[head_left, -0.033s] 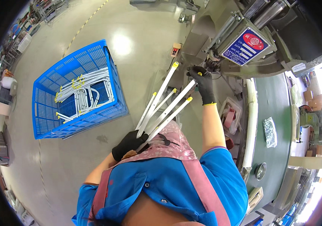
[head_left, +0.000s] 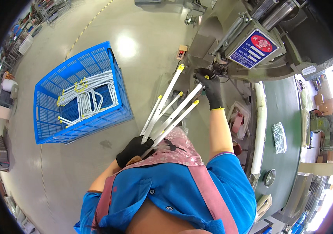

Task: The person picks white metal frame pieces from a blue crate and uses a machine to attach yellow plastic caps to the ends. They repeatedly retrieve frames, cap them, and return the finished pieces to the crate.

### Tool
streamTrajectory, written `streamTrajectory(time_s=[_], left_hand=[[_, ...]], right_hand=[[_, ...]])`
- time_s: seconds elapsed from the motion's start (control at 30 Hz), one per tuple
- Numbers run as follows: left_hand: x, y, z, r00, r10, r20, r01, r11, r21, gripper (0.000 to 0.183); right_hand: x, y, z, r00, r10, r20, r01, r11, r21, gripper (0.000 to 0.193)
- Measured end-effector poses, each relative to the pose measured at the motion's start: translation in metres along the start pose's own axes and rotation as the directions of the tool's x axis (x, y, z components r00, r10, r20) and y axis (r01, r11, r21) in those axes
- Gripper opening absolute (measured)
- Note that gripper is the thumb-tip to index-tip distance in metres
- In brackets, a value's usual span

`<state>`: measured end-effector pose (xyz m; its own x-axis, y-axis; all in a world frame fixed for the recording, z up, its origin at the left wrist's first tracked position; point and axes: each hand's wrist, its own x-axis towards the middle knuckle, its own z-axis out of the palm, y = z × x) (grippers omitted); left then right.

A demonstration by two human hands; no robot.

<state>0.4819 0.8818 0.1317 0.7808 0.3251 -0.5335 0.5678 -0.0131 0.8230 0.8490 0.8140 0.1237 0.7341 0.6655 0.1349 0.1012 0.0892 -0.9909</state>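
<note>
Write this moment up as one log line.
left hand: gripping white tubes | right hand: at one tube's yellow tip | blue crate: holds bent tubes

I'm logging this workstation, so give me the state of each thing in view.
White tubes: held, fanned out, yellow-tipped.
Left hand: gloved, closed on tubes low down.
Right hand: gloved, fingers bent at one tube's upper end.
Blue crate: open-topped, partly filled.
Crated tubes: piled, some bent.
Plastic packet: lying on the green tabletop.
Round metal dish: on the tabletop, contents unclear.
</note>
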Motion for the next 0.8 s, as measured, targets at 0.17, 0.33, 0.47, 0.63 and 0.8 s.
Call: streamTrajectory(time_s=[0.17, 0.33, 0.47, 0.63, 0.8], left_hand=[[0.006, -0.008, 0.013, 0.996, 0.08, -0.05, -0.082, 0.996, -0.036, 0.033], [0.006, -0.003, 0.029, 0.999, -0.012, -0.038, 0.003, 0.974, -0.226, 0.031], [-0.004, 0.0, 0.042, 0.985, -0.162, -0.051, 0.141, 0.949, -0.283, 0.03], [-0.009, -0.001, 0.064, 0.985, -0.141, -0.1, 0.107, 0.951, -0.289, 0.036], [-0.012, 0.002, 0.087, 0.971, -0.205, -0.125, 0.151, 0.926, -0.346, 0.037]], right_hand=[[-0.01, -0.023, -0.004, 0.996, -0.081, 0.023, 0.08, 0.996, 0.044, 0.029], [-0.004, -0.014, -0.011, 0.995, -0.07, 0.076, 0.05, 0.971, 0.234, 0.027], [-0.002, -0.009, -0.008, 0.988, -0.123, 0.098, 0.108, 0.984, 0.143, 0.026], [0.005, -0.01, -0.004, 0.979, -0.074, 0.192, 0.033, 0.977, 0.208, 0.032], [0.007, 0.0, -0.008, 0.977, 0.005, 0.214, -0.061, 0.965, 0.255, 0.03]])
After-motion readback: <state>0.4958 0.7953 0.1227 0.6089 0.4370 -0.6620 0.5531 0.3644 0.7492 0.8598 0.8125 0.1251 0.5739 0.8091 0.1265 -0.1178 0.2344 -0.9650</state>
